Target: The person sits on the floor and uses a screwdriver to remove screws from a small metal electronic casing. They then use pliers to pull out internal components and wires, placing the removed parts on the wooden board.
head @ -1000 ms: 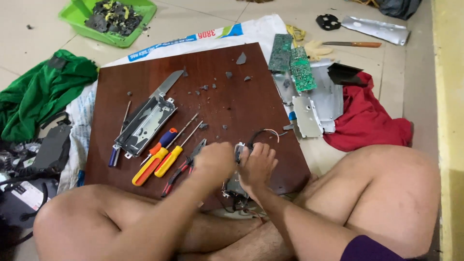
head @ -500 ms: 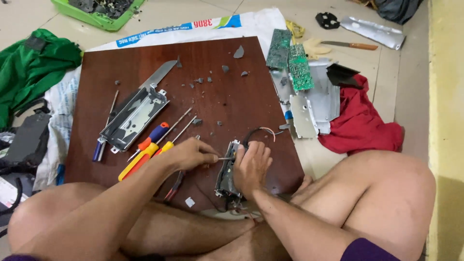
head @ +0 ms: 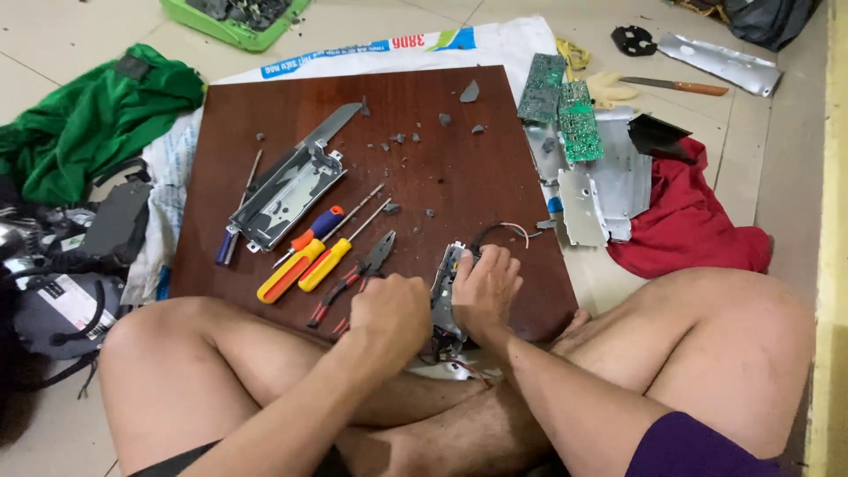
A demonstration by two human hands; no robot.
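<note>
Hands: both of mine meet at the near edge of the dark brown wooden board (head: 371, 132), between my crossed legs.
Left hand (head: 390, 318): curled into a closed fist just left of the part; what it grips is hidden under my fingers.
Right hand (head: 484, 290): fingers wrapped round the small grey metal electronic part (head: 444, 287), holding it on edge.
Part: stands at the board's near edge, with thin black and white wires (head: 503, 230) looping out behind it.
Nearest tools: red-handled pliers (head: 353, 278) lie just beside my left fist; two screwdrivers with yellow-and-orange handles (head: 305, 263) lie beyond them, side by side and slanted.
Further left: long grey metal bracket (head: 287, 194) lies diagonally, with a blue-handled screwdriver (head: 234, 234) along its left side.
Board surface: small grey fragments (head: 402, 139) are scattered over the far half.
Right of board: two green circuit boards (head: 565, 110) lie on bent silver sheet metal (head: 609, 190), touching a crumpled red cloth (head: 685, 225).
Left of board: crumpled green cloth (head: 97, 119) on the tiled floor.
Far edge: green plastic tray (head: 234, 18) holding dark scrap.
</note>
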